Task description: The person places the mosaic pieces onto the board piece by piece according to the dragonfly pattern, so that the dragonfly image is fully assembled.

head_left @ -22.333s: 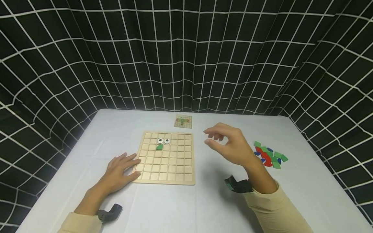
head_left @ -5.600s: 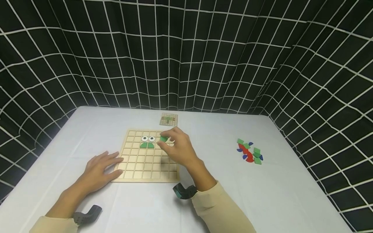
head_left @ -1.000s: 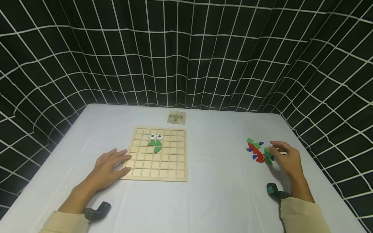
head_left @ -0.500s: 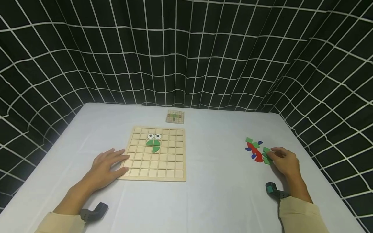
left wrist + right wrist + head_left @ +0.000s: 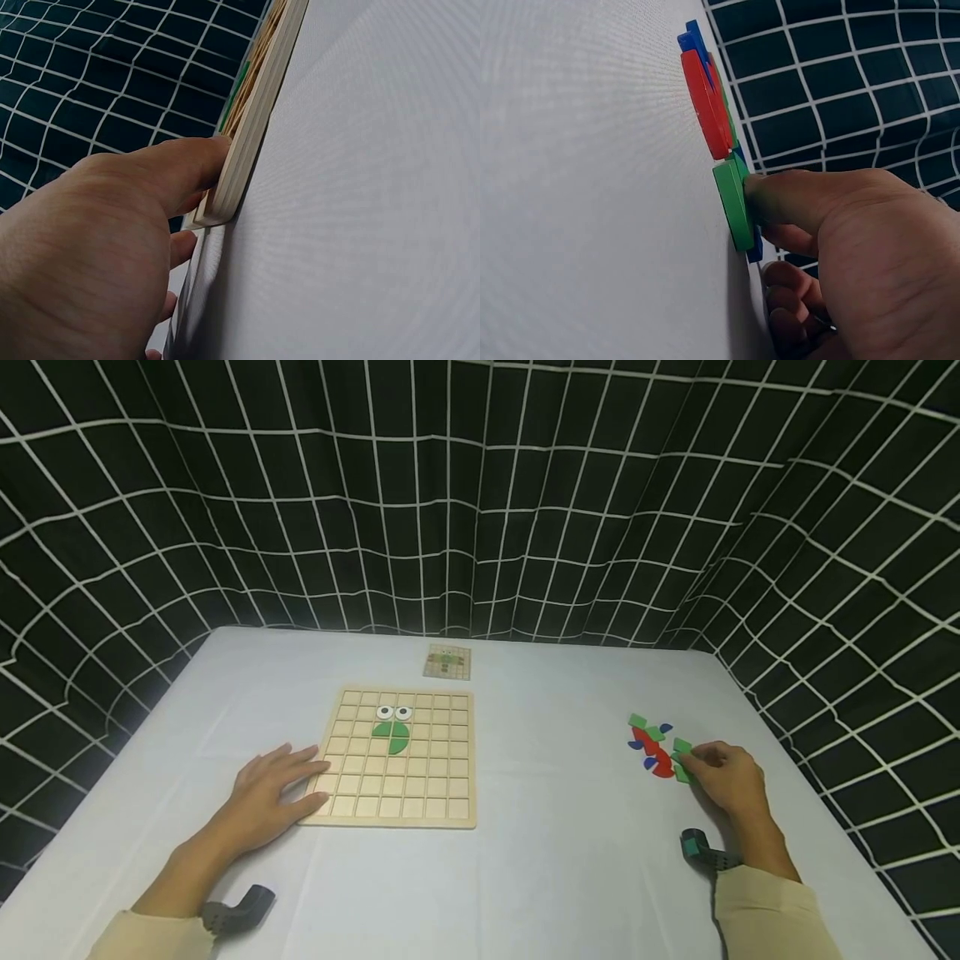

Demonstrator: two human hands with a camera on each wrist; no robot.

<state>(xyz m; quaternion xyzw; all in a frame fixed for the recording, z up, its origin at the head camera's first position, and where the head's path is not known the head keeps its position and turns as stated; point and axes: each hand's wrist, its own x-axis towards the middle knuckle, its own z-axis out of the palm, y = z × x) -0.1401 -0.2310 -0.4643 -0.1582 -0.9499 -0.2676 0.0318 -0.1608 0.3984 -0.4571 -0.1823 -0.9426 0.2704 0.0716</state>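
Note:
A wooden grid board (image 5: pixel 435 785) lies on the table, holding two eye discs (image 5: pixel 393 712) and several green quarter-circle pieces (image 5: pixel 399 744). My left hand (image 5: pixel 270 793) rests at its left edge, fingers spread; in the left wrist view the thumb (image 5: pixel 202 161) touches the board's corner (image 5: pixel 225 202). Far right, my right hand (image 5: pixel 727 777) is at the loose pieces, thumb and forefinger pinching a green piece (image 5: pixel 677 757). In the right wrist view the thumb (image 5: pixel 787 195) lies behind another green piece (image 5: pixel 733 206); the forefinger's tip is hidden.
Beside the right hand lie red pieces (image 5: pixel 662 764), blue half-round pieces (image 5: pixel 650 763) and more green pieces (image 5: pixel 637 720). A small pattern card (image 5: pixel 447 662) lies behind the board. Black curtain with a white grid (image 5: pixel 465 527) surrounds the white table (image 5: pixel 555 835).
Over the last second my right hand has lowered slightly and brought its fingertips onto the green pieces. Earlier, it carried a green piece to the board. The left hand has stayed at the board.

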